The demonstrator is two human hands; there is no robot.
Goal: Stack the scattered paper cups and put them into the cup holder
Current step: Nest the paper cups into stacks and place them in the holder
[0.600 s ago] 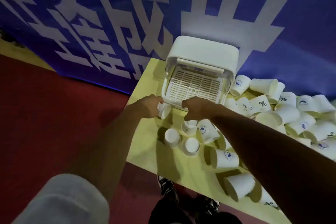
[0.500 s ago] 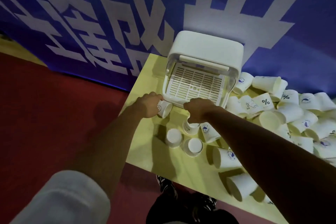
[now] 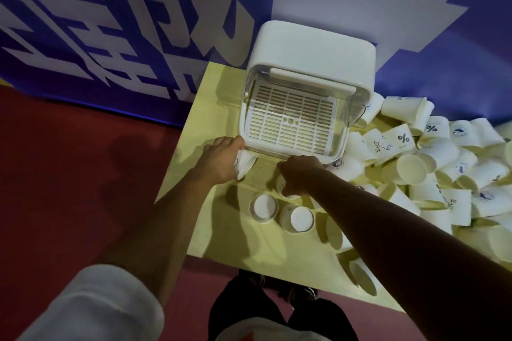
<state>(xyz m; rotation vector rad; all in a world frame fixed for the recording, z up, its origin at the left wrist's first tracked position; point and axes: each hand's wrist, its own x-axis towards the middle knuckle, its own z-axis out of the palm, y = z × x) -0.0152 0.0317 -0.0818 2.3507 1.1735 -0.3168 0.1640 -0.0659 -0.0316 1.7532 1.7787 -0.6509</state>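
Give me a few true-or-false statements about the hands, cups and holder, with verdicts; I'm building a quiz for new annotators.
1. The left hand holds a paper cup. True.
2. The cup holder already contains stacked cups. False: its slotted tray shows none.
3. The pile of loose cups lies left of the holder. False: it lies to its right.
4. The right hand grips a second cup in front of the holder. True.
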